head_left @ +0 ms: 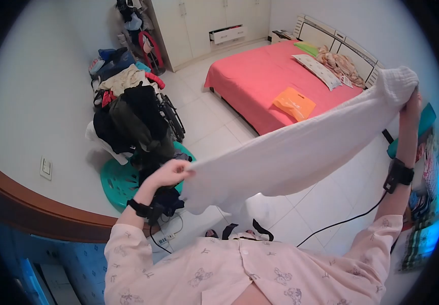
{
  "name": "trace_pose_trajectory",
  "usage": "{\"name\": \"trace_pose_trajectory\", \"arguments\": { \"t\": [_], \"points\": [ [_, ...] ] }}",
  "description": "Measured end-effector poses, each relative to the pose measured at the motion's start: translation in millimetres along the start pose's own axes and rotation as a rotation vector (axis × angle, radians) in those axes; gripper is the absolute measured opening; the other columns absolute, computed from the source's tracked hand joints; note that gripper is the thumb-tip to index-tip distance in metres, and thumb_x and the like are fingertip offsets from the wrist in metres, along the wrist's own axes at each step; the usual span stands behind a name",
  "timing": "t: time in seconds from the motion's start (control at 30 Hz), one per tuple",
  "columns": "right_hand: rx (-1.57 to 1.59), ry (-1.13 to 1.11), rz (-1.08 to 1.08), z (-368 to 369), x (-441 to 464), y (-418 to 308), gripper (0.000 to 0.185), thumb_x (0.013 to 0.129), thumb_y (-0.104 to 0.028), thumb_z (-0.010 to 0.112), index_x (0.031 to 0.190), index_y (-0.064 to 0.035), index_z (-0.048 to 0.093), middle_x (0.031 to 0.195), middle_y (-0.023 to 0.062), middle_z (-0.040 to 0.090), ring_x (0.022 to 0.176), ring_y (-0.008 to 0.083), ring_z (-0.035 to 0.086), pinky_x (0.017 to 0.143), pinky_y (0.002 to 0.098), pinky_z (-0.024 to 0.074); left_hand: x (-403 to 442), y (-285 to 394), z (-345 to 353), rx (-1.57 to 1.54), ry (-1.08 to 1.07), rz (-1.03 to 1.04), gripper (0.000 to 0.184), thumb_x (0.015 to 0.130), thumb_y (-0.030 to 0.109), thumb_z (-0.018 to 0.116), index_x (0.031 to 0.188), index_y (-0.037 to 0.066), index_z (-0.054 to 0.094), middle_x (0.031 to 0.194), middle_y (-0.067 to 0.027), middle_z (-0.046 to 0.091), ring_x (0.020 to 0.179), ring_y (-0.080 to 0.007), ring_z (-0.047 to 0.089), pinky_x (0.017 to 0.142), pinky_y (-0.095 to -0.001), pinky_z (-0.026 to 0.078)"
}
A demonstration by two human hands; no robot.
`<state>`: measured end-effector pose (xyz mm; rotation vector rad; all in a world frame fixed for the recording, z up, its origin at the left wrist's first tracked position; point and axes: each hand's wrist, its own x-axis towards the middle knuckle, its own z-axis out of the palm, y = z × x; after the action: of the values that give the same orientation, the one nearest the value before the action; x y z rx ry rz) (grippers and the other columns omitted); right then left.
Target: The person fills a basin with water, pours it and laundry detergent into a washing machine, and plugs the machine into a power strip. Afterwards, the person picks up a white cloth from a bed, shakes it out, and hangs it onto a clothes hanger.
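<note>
A long white garment is stretched slantwise through the air in front of me, higher on the right than on the left. My left hand pinches its lower left end between closed fingers. Raised at the far right, my right hand is closed on the other end, beside a bunched, ribbed part; its fingers are partly hidden by the cloth. The garment's exact kind does not show. Black bands with cables sit on both my wrists.
A green plastic chair bears dark clothes at the left, with a heap of clothing behind it. A bed with a pink cover carries an orange bag and a pillow. One wardrobe drawer is pulled out.
</note>
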<state>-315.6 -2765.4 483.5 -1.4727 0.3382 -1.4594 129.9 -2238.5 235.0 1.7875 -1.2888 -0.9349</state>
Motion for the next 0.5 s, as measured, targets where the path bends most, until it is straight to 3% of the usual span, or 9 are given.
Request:
{"name": "trace_pose_trajectory", "arguments": {
  "t": [0.07,0.17,0.2,0.23,0.27,0.33,0.37,0.4,0.5],
  "points": [
    [-0.073,-0.019,0.039,-18.4,-1.1,-6.0,0.032,0.094,-0.025,0.051,0.114,-0.0002,0.056,0.109,0.0075,0.061,0.098,0.0149,0.059,0.088,0.0290,0.0478,-10.2,2.9,-21.4,-0.208,0.171,0.092,0.008,0.090,0.012,0.053,0.091,0.005,0.057,0.080,0.0071,0.049,0.077,-0.0028,0.043,0.068,-0.0204,0.039],
    [-0.195,-0.060,0.090,-20.9,-7.7,-11.1,0.030,0.093,-0.023,0.053,0.113,-0.0016,0.057,0.104,0.0041,0.063,0.094,0.0132,0.059,0.084,0.0256,0.0480,-15.4,20.3,-41.6,-0.163,0.334,0.099,0.009,0.091,0.013,0.052,0.086,0.005,0.054,0.075,0.0080,0.045,0.073,-0.0028,0.041,0.065,-0.0188,0.037],
    [-0.203,0.089,0.098,-18.2,-9.4,-14.0,0.032,0.094,-0.024,0.051,0.116,-0.0019,0.056,0.108,0.0055,0.061,0.099,0.0140,0.057,0.088,0.0259,0.0456,-15.2,23.6,-43.4,-0.181,0.360,0.095,0.011,0.090,0.014,0.053,0.084,0.005,0.053,0.073,0.0082,0.044,0.070,-0.0035,0.040,0.064,-0.0191,0.037],
    [-0.210,0.243,0.107,-15.8,-12.2,-17.2,0.034,0.094,-0.025,0.049,0.119,-0.0022,0.054,0.112,0.0069,0.059,0.105,0.0149,0.054,0.092,0.0263,0.0432,-16.9,26.9,-48.8,-0.110,0.308,0.023,0.016,0.084,0.019,0.063,0.084,0.005,0.056,0.071,0.0075,0.047,0.069,-0.0045,0.042,0.064,-0.0208,0.039],
    [-0.213,0.253,0.112,-40.4,1.1,-14.9,0.034,0.094,-0.025,0.049,0.119,-0.0022,0.054,0.112,0.0069,0.059,0.105,0.0149,0.054,0.092,0.0263,0.0432,-15.0,32.0,-51.3,-0.107,0.296,0.021,0.016,0.084,0.019,0.063,0.084,0.005,0.056,0.071,0.0075,0.047,0.069,-0.0045,0.042,0.064,-0.0208,0.039],
    [-0.166,0.236,-0.038,-107.8,41.6,-10.4,0.037,0.096,-0.026,0.047,0.125,-0.0033,0.052,0.123,0.0090,0.054,0.115,0.0163,0.048,0.099,0.0275,0.0371,-9.0,43.2,-52.4,0.197,0.048,0.157,0.025,0.072,0.021,0.073,0.086,0.004,0.061,0.071,0.0014,0.058,0.067,-0.0113,0.054,0.065,-0.0258,0.044],
    [-0.161,0.367,-0.016,-100.6,44.0,-25.8,0.040,0.096,-0.029,0.045,0.127,-0.0035,0.051,0.129,0.0093,0.049,0.120,0.0160,0.042,0.101,0.0270,0.0338,-7.5,47.8,-56.6,0.549,0.043,-0.024,0.035,0.061,0.019,0.078,0.091,0.007,0.065,0.081,-0.0084,0.065,0.076,-0.0224,0.063,0.070,-0.0304,0.048],
    [-0.175,0.373,-0.010,-96.1,36.3,-37.0,0.040,0.096,-0.029,0.045,0.127,-0.0035,0.051,0.129,0.0093,0.049,0.120,0.0160,0.042,0.101,0.0270,0.0338,-2.2,52.6,-55.7,0.689,0.099,-0.183,0.026,0.064,0.012,0.071,0.089,0.009,0.066,0.084,-0.0130,0.063,0.083,-0.0306,0.061,0.071,-0.0347,0.048],
    [-0.550,0.354,-0.096,-162.8,72.1,-46.3,0.041,0.095,-0.029,0.046,0.127,-0.0038,0.052,0.127,0.0082,0.051,0.117,0.0150,0.045,0.097,0.0261,0.0362,32.1,0.2,-70.6,0.527,0.490,0.094,0.021,0.070,0.000,0.054,0.089,0.004,0.063,0.079,-0.0109,0.061,0.077,-0.0223,0.061,0.069,-0.0315,0.047]
  ]
}}
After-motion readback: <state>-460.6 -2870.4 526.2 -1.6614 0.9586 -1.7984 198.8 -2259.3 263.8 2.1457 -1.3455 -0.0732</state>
